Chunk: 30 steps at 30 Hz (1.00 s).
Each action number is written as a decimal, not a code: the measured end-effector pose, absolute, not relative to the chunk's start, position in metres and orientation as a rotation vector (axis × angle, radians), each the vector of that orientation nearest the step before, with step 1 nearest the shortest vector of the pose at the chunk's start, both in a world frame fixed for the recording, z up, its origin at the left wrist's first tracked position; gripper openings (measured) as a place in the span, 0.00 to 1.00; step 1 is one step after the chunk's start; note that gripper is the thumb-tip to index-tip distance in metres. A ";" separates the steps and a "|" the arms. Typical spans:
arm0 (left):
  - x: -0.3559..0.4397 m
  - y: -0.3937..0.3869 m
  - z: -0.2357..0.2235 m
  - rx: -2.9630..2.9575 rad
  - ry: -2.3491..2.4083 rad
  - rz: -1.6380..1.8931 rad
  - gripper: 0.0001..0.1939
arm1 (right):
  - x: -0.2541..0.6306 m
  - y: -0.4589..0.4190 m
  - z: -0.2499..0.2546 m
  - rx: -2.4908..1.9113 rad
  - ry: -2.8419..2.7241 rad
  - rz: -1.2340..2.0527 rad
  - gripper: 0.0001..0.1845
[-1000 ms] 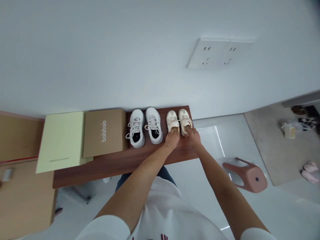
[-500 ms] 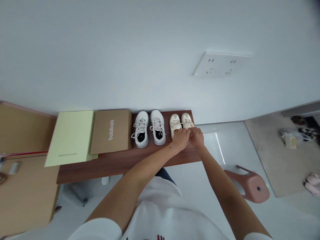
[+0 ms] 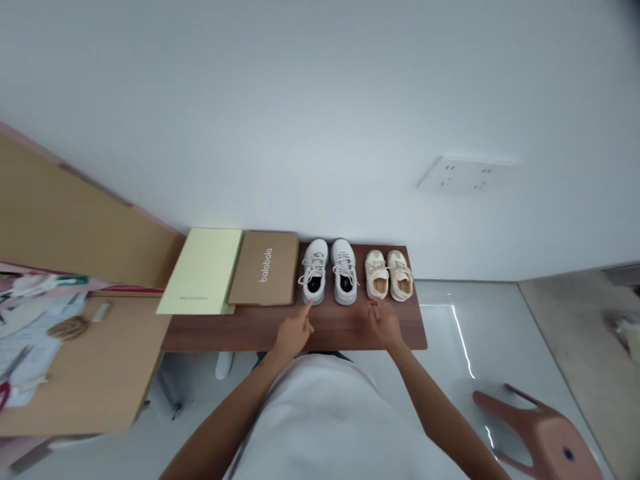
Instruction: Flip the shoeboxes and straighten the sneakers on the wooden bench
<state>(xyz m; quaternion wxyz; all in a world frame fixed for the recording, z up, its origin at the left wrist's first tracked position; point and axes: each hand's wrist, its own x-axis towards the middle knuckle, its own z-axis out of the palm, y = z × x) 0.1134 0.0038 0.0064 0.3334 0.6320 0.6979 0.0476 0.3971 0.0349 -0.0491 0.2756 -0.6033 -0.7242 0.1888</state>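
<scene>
A pair of small cream shoes stands at the right end of the brown wooden board, a left shoe [image 3: 377, 265] and a right shoe [image 3: 399, 268]. My right hand [image 3: 386, 324] is just below the heel of the left one, fingers loosely bent and apart, holding nothing. To their left are two larger white lace-up sneakers, one [image 3: 316, 259] beside the other [image 3: 344, 257], toes toward the wall. My left hand [image 3: 294, 332] hovers near the heel of the leftmost sneaker, index finger stretched out, with nothing in it. Whether a fingertip touches that heel, I cannot tell.
A brown shoebox [image 3: 267, 267] and a pale yellow box [image 3: 207, 270] sit on the wooden board [image 3: 220, 333] against the wall. At left is a tan table [image 3: 110, 360] with scissors [image 3: 13, 370] and papers. A pink stool [image 3: 555, 433] stands on the floor at right.
Both hands have come off the small cream shoes. My left hand has moved left to the white sneakers; my right has drawn back toward my body. The view has shifted left.
</scene>
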 end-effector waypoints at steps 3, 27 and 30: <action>0.055 -0.037 -0.003 1.279 1.968 0.323 0.33 | 0.363 0.016 -0.056 -1.627 -1.900 0.735 0.19; -0.224 -0.007 -0.038 1.098 2.414 0.908 0.33 | 0.027 0.004 -0.044 -1.666 -1.713 1.694 0.12; -0.255 0.003 -0.049 0.898 2.240 0.841 0.31 | -0.016 0.012 -0.053 -1.867 -1.539 1.775 0.13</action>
